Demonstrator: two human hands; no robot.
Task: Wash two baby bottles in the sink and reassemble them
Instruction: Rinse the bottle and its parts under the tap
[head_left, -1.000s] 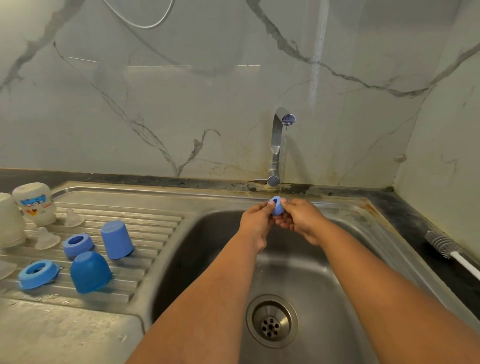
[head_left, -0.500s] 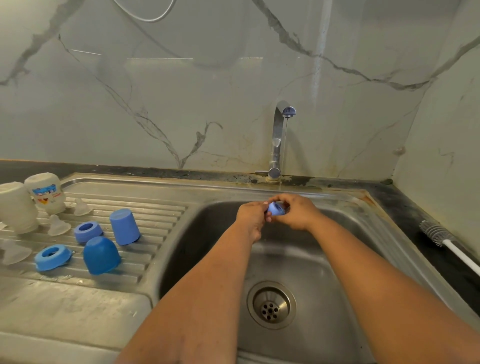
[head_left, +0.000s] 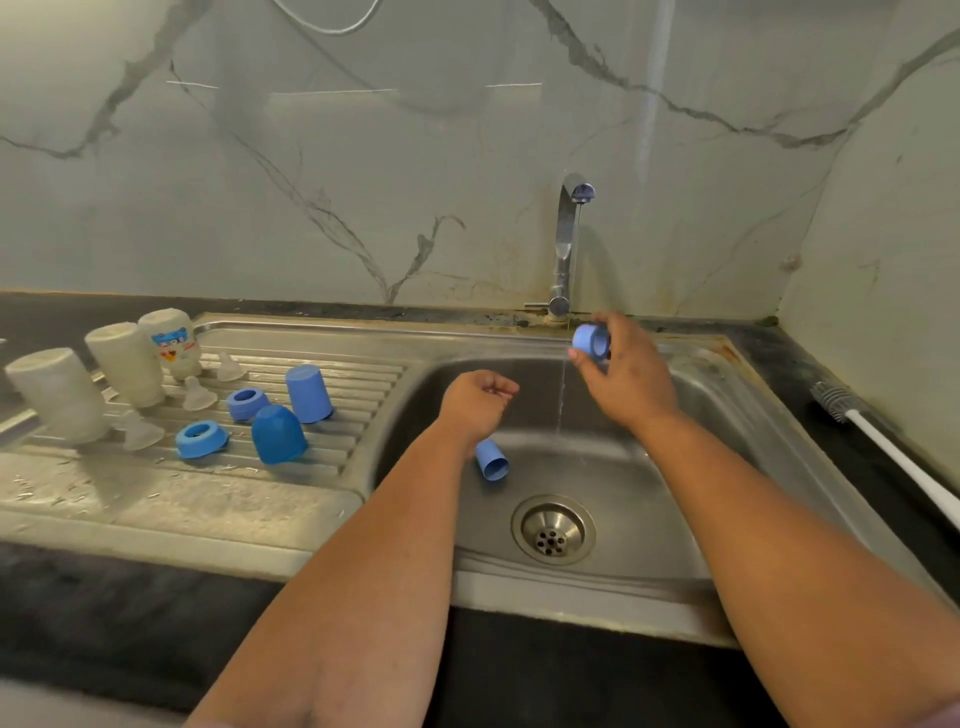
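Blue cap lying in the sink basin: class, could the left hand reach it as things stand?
Probably yes. The left hand hangs empty above the blue cap, nothing between them; the right hand is off at the tap.

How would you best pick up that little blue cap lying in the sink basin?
The blue cap lies on its side near the left forearm, open end towards the drain. Probably pinch its round wall from above, fingers either side of the tube, since the rim faces sideways and the sink floor blocks a grip from below. The empty left hand is nearest.
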